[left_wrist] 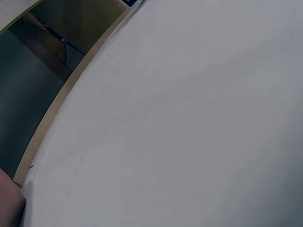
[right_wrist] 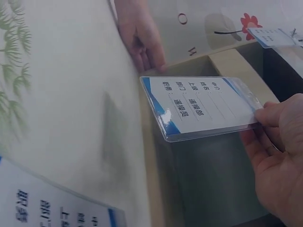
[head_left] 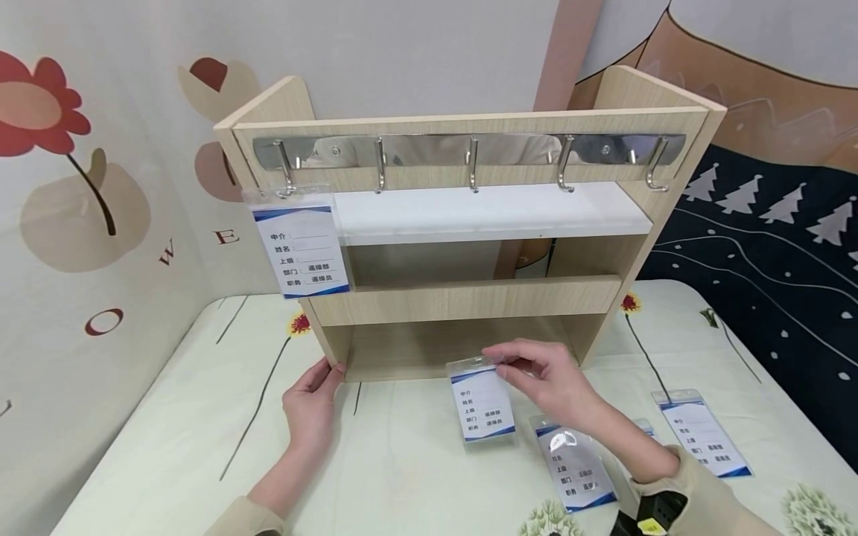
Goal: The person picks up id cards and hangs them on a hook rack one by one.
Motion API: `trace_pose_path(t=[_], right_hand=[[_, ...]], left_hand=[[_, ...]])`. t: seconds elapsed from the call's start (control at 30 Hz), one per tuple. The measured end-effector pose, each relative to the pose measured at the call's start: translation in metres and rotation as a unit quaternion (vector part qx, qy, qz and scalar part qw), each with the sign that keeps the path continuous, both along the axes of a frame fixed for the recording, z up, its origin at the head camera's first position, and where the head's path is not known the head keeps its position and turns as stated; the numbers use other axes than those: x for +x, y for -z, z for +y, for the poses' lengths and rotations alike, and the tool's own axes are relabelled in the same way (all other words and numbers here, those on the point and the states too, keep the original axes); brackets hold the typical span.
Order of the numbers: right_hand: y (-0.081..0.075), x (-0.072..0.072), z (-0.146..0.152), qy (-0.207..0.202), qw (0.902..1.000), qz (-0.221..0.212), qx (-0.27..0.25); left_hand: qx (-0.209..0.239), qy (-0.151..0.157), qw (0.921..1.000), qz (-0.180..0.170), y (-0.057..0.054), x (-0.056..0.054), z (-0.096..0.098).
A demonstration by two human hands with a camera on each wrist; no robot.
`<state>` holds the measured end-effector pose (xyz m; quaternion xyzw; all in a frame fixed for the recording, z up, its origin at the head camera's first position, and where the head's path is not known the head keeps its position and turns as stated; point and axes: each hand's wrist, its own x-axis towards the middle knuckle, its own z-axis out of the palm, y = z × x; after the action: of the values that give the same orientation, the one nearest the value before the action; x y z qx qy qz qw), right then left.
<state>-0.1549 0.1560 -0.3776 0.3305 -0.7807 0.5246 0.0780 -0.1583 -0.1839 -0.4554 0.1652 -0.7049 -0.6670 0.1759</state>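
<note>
My right hand pinches a badge holder by its clear top edge, between thumb and fingers. The badge, a white card with blue corners in clear plastic, hangs before the lower compartment; in the right wrist view the badge is tilted. At the lower left front corner of a light wood shelf, my left hand grips the side panel. Another badge holder hangs from the leftmost hook of the metal hook strip. The left wrist view shows only a sliver of the left hand.
More badge holders lie on the flowered tablecloth: one badge below my right forearm, another badge farther right, and one partly hidden by the arm. Several bare hooks line the strip. A printed curtain stands behind.
</note>
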Motion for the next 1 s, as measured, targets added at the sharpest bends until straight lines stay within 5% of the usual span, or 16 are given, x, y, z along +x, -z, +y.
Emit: trace_pose_path(t=[0.27,1.0], right_hand=[[-0.012,-0.005,-0.004,-0.031,0.9979,0.034,-0.045],[-0.035,-0.013,-0.02,-0.001,0.9901,0.095,-0.104]], left_hand=[[-0.002,0.01,0.9999,-0.011,-0.001,0.002,-0.001],[-0.002,0.01,0.9999,-0.005,-0.001,0.001,-0.002]])
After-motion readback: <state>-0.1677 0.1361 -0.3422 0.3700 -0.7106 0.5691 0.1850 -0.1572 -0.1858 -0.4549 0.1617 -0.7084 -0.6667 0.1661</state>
